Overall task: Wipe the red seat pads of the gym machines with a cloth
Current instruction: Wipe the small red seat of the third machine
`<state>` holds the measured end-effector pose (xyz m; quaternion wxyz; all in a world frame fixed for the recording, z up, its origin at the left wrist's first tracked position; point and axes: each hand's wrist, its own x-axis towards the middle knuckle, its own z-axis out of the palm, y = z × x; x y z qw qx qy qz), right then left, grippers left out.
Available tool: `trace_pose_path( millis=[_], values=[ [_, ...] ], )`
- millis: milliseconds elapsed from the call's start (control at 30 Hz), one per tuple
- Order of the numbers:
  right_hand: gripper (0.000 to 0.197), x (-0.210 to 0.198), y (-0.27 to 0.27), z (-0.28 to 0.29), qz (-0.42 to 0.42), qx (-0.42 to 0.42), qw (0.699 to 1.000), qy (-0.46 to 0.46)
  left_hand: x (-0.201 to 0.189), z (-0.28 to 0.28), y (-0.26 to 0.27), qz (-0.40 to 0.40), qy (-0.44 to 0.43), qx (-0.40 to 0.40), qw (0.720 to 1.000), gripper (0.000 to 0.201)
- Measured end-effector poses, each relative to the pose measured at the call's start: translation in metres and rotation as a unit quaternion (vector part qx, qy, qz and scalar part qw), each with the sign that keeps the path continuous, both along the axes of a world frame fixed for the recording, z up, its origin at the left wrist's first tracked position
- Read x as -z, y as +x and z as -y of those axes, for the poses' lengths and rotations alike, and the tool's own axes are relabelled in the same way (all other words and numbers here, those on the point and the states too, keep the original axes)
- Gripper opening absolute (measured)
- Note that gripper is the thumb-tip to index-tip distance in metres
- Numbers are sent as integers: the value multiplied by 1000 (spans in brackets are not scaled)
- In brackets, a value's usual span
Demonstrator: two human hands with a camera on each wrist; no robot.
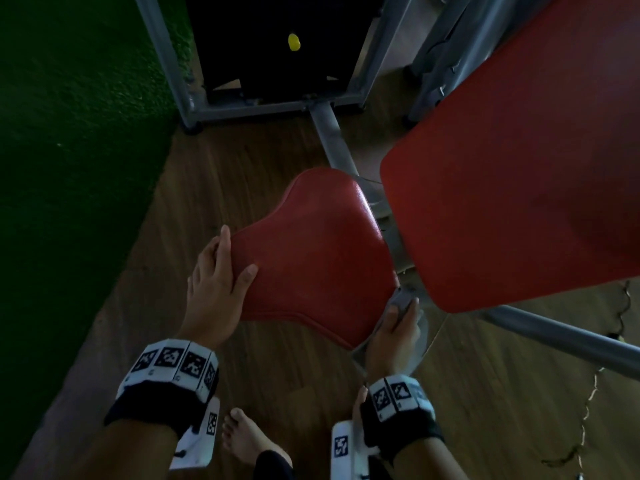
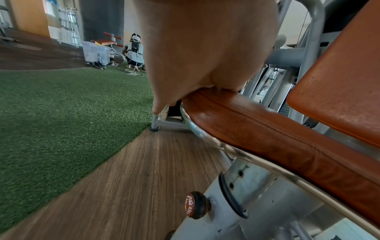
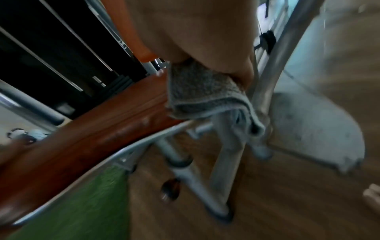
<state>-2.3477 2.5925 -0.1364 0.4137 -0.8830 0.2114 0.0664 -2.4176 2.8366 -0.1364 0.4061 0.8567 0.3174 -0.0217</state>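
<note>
A red seat pad (image 1: 318, 251) sits low in the middle of the head view, with a larger red back pad (image 1: 519, 161) tilted up to its right. My left hand (image 1: 218, 282) grips the seat's left edge, thumb on top and fingers over the side. My right hand (image 1: 394, 334) holds a grey cloth (image 1: 405, 299) at the seat's right near corner. In the right wrist view the cloth (image 3: 205, 94) is draped over the edge of the seat pad (image 3: 86, 138). The left wrist view shows the seat's edge (image 2: 267, 138) under my palm.
Grey machine frame tubes (image 1: 332, 140) run under and behind the seat, with a black weight stack (image 1: 277, 46) beyond. Green turf (image 1: 69, 150) lies left of the wooden floor (image 1: 294, 375). An adjustment knob (image 2: 195, 205) sticks out below the seat. Another person (image 2: 133, 52) crouches far off. My bare foot (image 1: 246, 438) stands near.
</note>
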Motion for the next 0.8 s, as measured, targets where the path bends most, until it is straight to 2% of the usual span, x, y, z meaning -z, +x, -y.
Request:
trace_pose_path(
  millis=[167,267,433,600,700,800],
  values=[
    [59,0,-38,-28,-22,47,996,75,-3,1,-1,-11,12,7,1000,74],
    [58,7,-27,-18,-25,49,997,60,-2,-1,-1,-15,18,11,1000,75],
    [53,13,6,10,24,17,999,27,-2,1,-1,-12,23,11,1000,75],
    [52,4,-22,-11,45,37,997,50,-2,1,-2,-13,34,10,999,74],
    [59,-3,-46,-31,7,45,995,90,-6,3,-2,-17,26,-2,1000,73],
    [60,0,-36,-24,-6,50,996,79,-6,4,-1,-19,21,-4,1000,73]
  ],
)
